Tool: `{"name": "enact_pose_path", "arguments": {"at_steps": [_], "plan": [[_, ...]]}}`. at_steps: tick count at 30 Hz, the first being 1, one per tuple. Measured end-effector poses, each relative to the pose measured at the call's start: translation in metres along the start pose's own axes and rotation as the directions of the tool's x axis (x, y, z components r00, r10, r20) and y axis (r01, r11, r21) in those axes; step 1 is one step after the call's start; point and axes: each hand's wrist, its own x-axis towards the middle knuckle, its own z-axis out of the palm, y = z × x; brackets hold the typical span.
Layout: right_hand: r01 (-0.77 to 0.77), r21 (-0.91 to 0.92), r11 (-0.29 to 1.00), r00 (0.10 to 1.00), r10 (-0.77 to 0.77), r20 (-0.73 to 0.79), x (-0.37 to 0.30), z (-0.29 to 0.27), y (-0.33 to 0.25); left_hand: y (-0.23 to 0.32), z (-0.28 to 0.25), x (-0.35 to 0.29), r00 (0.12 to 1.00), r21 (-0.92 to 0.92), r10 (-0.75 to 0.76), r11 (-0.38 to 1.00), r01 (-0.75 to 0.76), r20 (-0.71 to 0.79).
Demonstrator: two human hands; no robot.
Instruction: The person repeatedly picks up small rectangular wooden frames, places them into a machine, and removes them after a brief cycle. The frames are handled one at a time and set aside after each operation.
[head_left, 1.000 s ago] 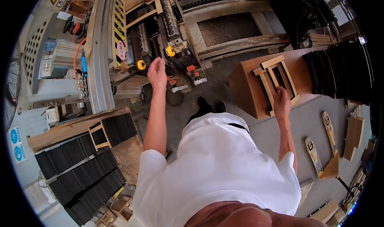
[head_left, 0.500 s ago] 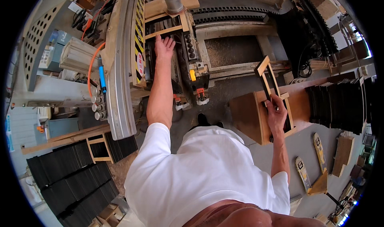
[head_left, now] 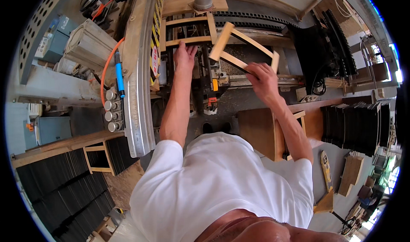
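Observation:
In my right hand (head_left: pixel 265 80) is a small rectangular wooden frame (head_left: pixel 221 41), pale on its face and dark along its inner edges. My fingers close round its near rail, and the frame is held tilted in the air to the right of the machine. My left hand (head_left: pixel 184 56) reaches into the machine, its fingers closed at the near rail of a second wooden frame (head_left: pixel 191 40). That frame lies level below a metal cylinder (head_left: pixel 203 0) mounted on a wooden block; my fingertips are partly hidden behind its rail.
A yellow-black striped guard (head_left: pixel 156 37) and a metal rail (head_left: pixel 139 114) stand left of my left arm. Another frame rests on a brown board stack (head_left: pixel 260 129) at right, beside stacked dark pieces (head_left: pixel 350 124). More dark pieces (head_left: pixel 55 186) fill the lower left. A yellow pallet jack (head_left: pixel 326 173) stands right.
My right hand has lifted its frame from above the brown stack and brought it up and left toward the machine. My left fingers, spread before, have closed at the other frame's near rail.

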Motion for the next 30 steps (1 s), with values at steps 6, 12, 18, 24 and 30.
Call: {"name": "enact_pose_path", "arguments": {"at_steps": [6, 12, 18, 24, 30], "plan": [[0.29, 0.035, 0.956, 0.941, -0.292, 0.171, 0.083, 0.099, 0.0, -0.017, -0.053, -0.06, 0.971, -0.032, -0.041, 0.998, 0.05, 0.236], [0.287, 0.069, 0.956, 0.9, -0.293, 0.321, 0.104, 0.142, 0.0, -0.015, -0.046, -0.076, 0.939, -0.075, 0.015, 0.997, 0.011, 0.344], [0.311, 0.118, 0.943, 0.904, -0.332, 0.27, 0.118, 0.162, 0.016, -0.027, -0.05, -0.072, 0.981, -0.075, 0.062, 0.996, -0.049, 0.183], [0.243, 0.188, 0.952, 0.911, -0.29, 0.292, 0.157, 0.194, 0.046, -0.035, -0.075, -0.18, 0.994, -0.003, 0.036, 0.999, -0.036, 0.102], [0.214, 0.207, 0.955, 0.924, -0.267, 0.273, 0.166, 0.217, 0.05, -0.033, -0.101, -0.289, 0.999, 0.022, 0.043, 0.999, -0.043, 0.022]]}}
